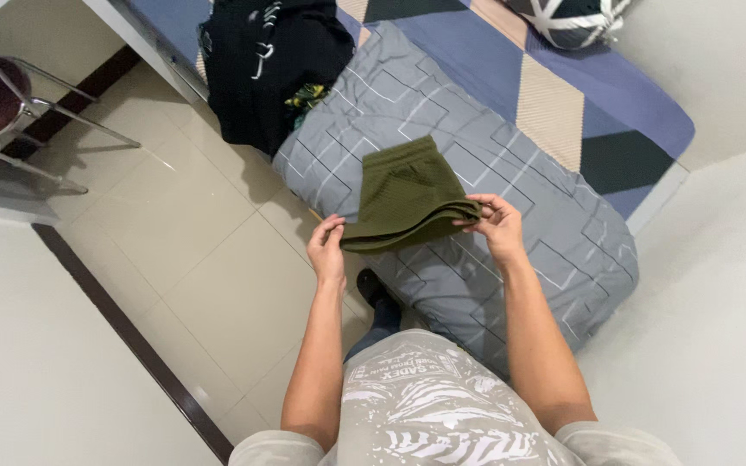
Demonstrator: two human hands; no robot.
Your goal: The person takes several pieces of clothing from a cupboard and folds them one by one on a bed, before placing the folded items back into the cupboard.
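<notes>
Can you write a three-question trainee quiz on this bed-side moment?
1. True or false: both hands grip the folded olive-green shorts.
2. Where does the black pile of clothes lie from the shorts: A) farther up the bed, B) on the floor, C) on the chair?
3. What lies directly under the shorts?

Key
1. True: the left hand pinches one end of the near edge and the right hand the other, fingers closed on the cloth.
2. A.
3. The grey quilt with line pattern, spread on the bed.
</notes>
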